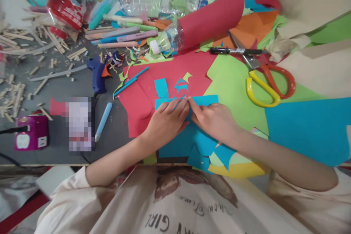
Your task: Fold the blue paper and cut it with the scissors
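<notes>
1. The left hand (166, 122) lies palm down on a blue paper piece (203, 100) in the middle of the table, its fingers stretched forward and pressed together over the paper's upper edge.
2. The right hand (215, 119) rests just beside it, also palm down, with the index finger extended so that its tip meets the left fingertips on the same blue paper piece; the other fingers are curled loosely. Neither hand pinches the paper clear of the surface; both press it flat.
3. The blue paper piece sits on top of a red sheet (164, 76) and partly over a green sheet (233, 80), directly in front of the person's chest.
4. Small blue and green offcuts (181, 85) lie on the red sheet just above the fingertips.
5. Scissors with red and yellow handles (267, 80) rest on the green sheet, to the right of the hands and apart from them.
6. A black marker (236, 51) lies above the scissors, near a plastic bottle wrapped in red paper (203, 22).
7. A blue glue gun (97, 73) lies to the left on the grey table (55, 87), with a light-blue pen (103, 121) below it and a purple power block (30, 131) at the far left.
8. Wooden stick scraps (16, 91) are scattered over the left part of the table.
</notes>
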The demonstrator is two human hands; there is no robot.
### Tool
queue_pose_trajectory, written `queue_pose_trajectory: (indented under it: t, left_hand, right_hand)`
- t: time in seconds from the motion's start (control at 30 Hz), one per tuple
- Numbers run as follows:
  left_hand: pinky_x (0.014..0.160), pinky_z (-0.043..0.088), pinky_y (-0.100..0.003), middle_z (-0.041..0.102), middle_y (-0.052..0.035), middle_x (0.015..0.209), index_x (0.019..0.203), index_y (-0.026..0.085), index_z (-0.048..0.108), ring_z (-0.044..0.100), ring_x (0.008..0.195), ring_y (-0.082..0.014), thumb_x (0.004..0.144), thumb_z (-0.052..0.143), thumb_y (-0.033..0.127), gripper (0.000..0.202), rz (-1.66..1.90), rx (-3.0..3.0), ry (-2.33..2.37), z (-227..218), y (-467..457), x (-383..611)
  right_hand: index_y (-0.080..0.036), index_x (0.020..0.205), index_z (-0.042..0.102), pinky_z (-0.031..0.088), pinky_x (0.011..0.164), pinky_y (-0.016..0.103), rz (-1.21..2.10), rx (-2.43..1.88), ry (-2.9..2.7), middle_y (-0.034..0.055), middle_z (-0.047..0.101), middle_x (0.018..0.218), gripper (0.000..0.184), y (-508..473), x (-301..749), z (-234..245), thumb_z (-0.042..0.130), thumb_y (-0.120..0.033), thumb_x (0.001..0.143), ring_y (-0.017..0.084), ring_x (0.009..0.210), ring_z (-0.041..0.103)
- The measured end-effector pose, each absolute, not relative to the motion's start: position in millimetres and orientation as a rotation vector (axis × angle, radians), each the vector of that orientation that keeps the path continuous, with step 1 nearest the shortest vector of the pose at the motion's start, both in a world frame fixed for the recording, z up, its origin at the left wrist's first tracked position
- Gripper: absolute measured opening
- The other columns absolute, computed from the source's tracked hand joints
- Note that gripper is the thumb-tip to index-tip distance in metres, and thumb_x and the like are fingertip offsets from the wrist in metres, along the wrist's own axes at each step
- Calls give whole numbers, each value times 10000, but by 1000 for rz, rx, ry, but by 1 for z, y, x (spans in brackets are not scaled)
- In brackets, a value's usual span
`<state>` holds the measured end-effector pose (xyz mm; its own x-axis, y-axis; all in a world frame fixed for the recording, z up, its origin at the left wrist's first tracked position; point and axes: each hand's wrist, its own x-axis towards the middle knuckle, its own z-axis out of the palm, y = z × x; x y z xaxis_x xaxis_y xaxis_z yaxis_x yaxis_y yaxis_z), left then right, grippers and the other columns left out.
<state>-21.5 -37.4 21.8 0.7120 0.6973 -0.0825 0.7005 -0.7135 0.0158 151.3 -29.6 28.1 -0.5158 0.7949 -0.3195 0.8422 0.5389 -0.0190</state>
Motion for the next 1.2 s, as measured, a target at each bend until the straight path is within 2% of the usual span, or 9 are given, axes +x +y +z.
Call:
queue_pose_trajectory:
  t: [0.2,0.37,0.57,0.63,0.73,0.8,1.0,1.1,1.2]
  left_hand:
    - [904,411,-344,599,-86,1308,1296,137,522,532,1157,-228,950,412,318,406,-32,2884,1261,23,-40,-29]
    - [835,423,-344,618,-73,1287,1262,151,558,555,1118,-223,960,385,325,389,-65,2868,1365,29,-43,-43]
    - [793,430,-359,658,-84,1228,1221,146,581,582,1072,-230,952,410,341,373,-88,2832,1496,31,-47,-59]
    - [777,435,-362,655,-91,1232,1230,147,573,587,1057,-238,950,413,348,380,-95,2805,1532,31,-48,-63]
    - [760,444,-372,646,-103,1247,1241,139,563,592,1038,-255,946,413,374,406,-111,2797,1553,30,-50,-67]
    - [744,446,-380,644,-117,1245,1246,132,558,595,1023,-267,940,422,384,419,-100,2802,1567,28,-51,-68]
    - [711,436,-380,695,-135,1092,1173,115,602,603,938,-280,916,464,389,401,85,2847,1590,25,-48,-65]
    - [693,426,-395,694,-149,1013,1194,120,593,593,882,-293,893,498,400,421,70,2776,1637,27,-40,-58]
    - [687,422,-401,680,-159,1028,1208,142,586,581,884,-304,886,492,455,458,41,2775,1642,30,-32,-48]
  right_hand:
    - [-50,1358,504,217,488,284,-193,1420,2396,126,687,572,504,-31,159,38,298,-156,910,193,511,615]
    - [-109,1328,549,154,461,274,-165,1480,2297,96,667,524,491,-32,174,45,323,-181,898,194,474,596]
    - [-153,1344,543,162,456,272,-69,1555,2199,73,673,533,482,-32,192,43,332,-211,914,179,460,566]
    - [-143,1384,494,165,454,272,-78,1524,2176,71,672,541,496,-31,195,45,340,-307,942,194,480,580]
    - [-98,1411,445,166,449,274,-105,1461,2244,62,656,523,667,-32,199,45,425,-527,901,208,472,578]
    - [-96,1389,475,168,448,274,-82,1456,2328,51,640,497,694,-33,203,40,467,-563,875,203,452,565]
    - [-111,1130,672,234,460,278,145,1432,2726,64,660,529,445,-31,219,17,423,-429,942,180,467,568]
    - [-132,973,702,295,488,280,189,1285,2942,51,663,545,322,-24,223,8,413,-271,954,152,490,565]
    - [-150,873,688,323,493,282,203,1286,3038,30,642,527,299,-15,222,5,394,-144,927,138,481,543]
